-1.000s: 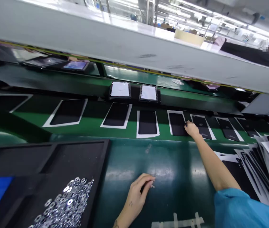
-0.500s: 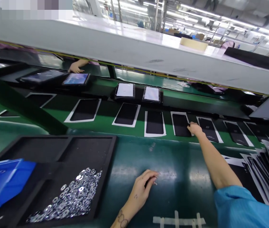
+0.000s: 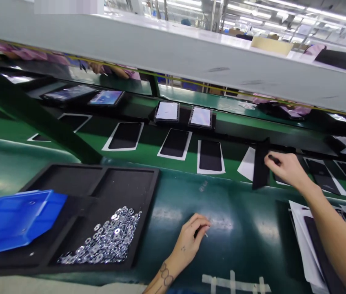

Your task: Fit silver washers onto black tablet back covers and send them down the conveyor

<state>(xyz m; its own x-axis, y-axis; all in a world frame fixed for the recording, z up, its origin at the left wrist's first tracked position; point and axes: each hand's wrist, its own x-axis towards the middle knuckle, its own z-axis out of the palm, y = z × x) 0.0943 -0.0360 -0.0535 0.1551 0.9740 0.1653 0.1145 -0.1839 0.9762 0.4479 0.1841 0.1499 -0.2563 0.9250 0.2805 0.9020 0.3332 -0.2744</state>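
My right hand [image 3: 287,168] grips a thin black panel [image 3: 259,165] by its edge, tilted up off the belt. A white sheet [image 3: 247,164] shows just left of that panel. Over the green worktop [image 3: 240,253] is my left hand [image 3: 193,234], thumb and fingers pinched together. A tiny pale bit sticks out at its fingertips, too small to name. To its left, shiny metal washers [image 3: 108,239] are heaped in a compartment of a black tray [image 3: 157,175].
More black panels on white sheets [image 3: 210,155] line the green belt [image 3: 148,157]. A blue bin [image 3: 23,220] sits on the tray. Stacked panels and sheets [image 3: 307,249] stand at right. A green post [image 3: 38,114] slants at left. Tablets [image 3: 167,111] lie beyond; a co-worker's hand [image 3: 96,67] is behind.
My right hand has lifted the black panel from flat to tilted, baring the white sheet. My left hand keeps its pinch. The view has shifted slightly. The co-worker's hand has drawn back from the tablet.
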